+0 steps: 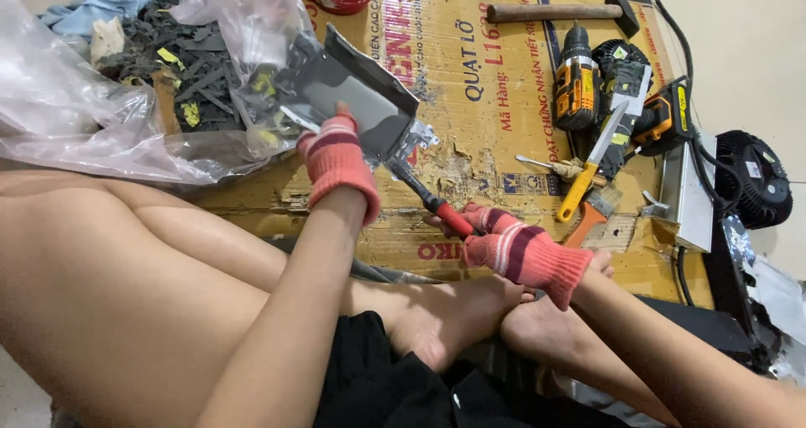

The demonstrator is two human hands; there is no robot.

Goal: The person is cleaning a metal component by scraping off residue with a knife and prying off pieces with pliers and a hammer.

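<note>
A flattened cardboard sheet [470, 101] covers the floor. On it, the left hand [336, 164] clamps a grey metal bracket [357, 96] by its lower edge; the piece looks stiff and sharp-edged, best held there. Just right of the bracket, the right hand [520, 247] is closed around a red-handled screwdriver [432, 203], tip touching it. A cordless drill [578, 80] lies well right.

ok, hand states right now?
Left hand: closed, holding the grey metal housing.
Right hand: closed, holding the red-handled tool.

Left hand [336, 161] grips metal part [357, 101]; right hand [514, 247] grips screwdriver [428, 200].
</note>
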